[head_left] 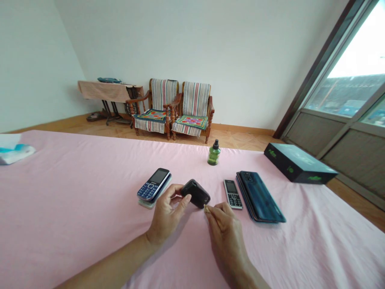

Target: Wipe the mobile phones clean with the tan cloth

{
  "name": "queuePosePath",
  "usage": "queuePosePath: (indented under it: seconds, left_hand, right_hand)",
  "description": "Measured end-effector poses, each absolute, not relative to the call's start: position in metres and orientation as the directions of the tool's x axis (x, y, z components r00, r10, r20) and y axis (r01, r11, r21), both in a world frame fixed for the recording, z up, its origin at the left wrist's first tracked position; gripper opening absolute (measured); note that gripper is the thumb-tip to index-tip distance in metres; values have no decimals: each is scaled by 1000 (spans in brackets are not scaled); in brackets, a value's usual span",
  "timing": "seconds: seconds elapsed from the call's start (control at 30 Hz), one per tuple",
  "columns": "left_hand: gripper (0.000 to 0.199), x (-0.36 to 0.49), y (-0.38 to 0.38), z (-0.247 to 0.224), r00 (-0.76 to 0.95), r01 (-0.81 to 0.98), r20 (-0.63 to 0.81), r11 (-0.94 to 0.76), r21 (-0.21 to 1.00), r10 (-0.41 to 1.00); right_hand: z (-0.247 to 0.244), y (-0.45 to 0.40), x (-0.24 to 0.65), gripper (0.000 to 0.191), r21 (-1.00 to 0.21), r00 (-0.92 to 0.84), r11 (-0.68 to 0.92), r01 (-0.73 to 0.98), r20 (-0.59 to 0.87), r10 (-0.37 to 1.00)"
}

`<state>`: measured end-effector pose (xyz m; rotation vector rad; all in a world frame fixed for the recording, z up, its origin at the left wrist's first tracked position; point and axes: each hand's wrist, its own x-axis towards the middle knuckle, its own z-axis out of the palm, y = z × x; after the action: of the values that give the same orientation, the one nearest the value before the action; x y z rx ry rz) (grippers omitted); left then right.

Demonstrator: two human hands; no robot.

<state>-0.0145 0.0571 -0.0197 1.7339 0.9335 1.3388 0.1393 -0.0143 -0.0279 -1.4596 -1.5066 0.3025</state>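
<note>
A small black mobile phone is tilted above the pink cloth, gripped at its left end between the thumb and fingers of my left hand. My right hand pinches a tiny pale, yellowish tip at the phone's lower right corner; what kind of thing it is cannot be made out. Left of my left hand, a blue keypad phone lies on top of another device. A black and silver keypad phone rests just beyond my right hand, beside a stack of smartphones with a glossy blue one on top.
Behind the phones stands a green spray bottle. A black box sits at the back right, and a white and blue packet at the far left. Pink cloth covers the surface. Two wooden chairs stand beyond it by the wall.
</note>
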Motion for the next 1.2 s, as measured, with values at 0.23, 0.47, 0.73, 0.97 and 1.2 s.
queuePosePath:
  seconds: [0.23, 0.47, 0.73, 0.97, 1.2]
  left_hand:
    - [52, -15, 59, -22, 328, 230, 374, -458, 859, 867]
    - [73, -12, 50, -27, 487, 364, 328, -529, 767, 810]
    - [38, -14, 42, -12, 523, 510, 302, -577, 638, 797]
    - [42, -12, 38, -10, 615, 558, 277, -655, 510, 739]
    - [37, -15, 32, -12, 682, 375, 340, -708, 598, 648]
  right_hand:
    - [-25, -12, 140, 24, -835, 261, 240, 495, 406, 876]
    - [-30, -11, 141, 26, -905, 270, 209, 369, 320, 908]
    - [-34, -7, 145, 23, -875, 285, 255, 411, 389, 876]
    - [-37, -6, 149, 25, -864, 317, 273, 422, 423, 849]
    - [-24, -3, 165, 27, -842, 423, 269, 468, 481, 768]
